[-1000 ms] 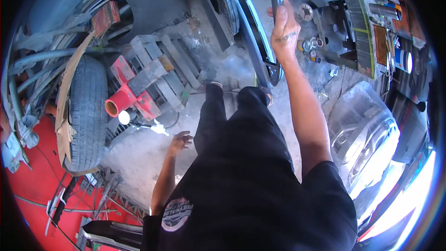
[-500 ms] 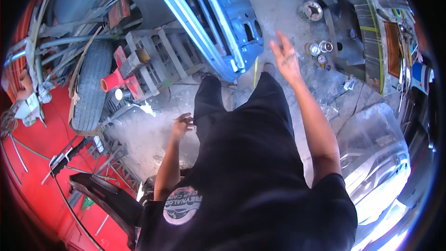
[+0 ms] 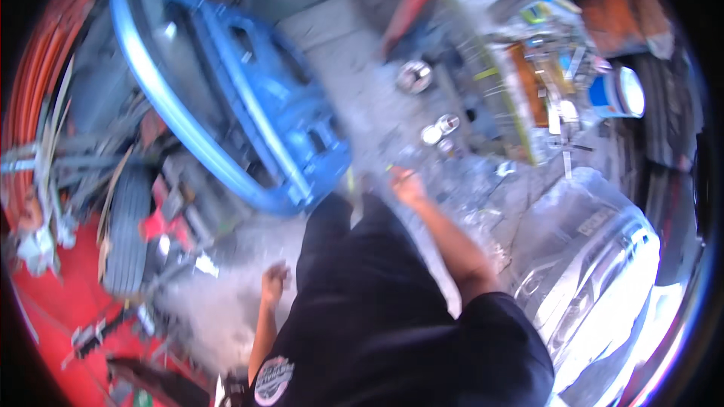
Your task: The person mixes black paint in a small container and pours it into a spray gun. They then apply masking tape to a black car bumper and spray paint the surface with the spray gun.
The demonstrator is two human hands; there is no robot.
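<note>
A blue car door shell (image 3: 298, 109), its window frame curving toward the left, stands in front of my legs. My right hand (image 3: 408, 186) hangs just right of the door's lower end, touching nothing that I can see. Its fingers are slightly blurred, loosely bent and apart, with nothing visible in them. To the left of my thigh, my left hand (image 3: 275, 282) is over the pale floor with loosely curled, parted fingers and holds nothing visible. A grey slatted stand (image 3: 197, 181) is beside the door, partly hidden.
A cluttered workbench (image 3: 528, 143) stands at the right, with a blue and white bucket (image 3: 620, 93). Several cans (image 3: 431, 134) are on the floor before it. A plastic-covered car part (image 3: 584, 249) lies near right. A tire (image 3: 127, 234) and metal scrap line the left.
My view has swung right and forward, bringing more of the door and bench into sight. My right hand has dropped from its raised, spread position, and its fingers are now more bent.
</note>
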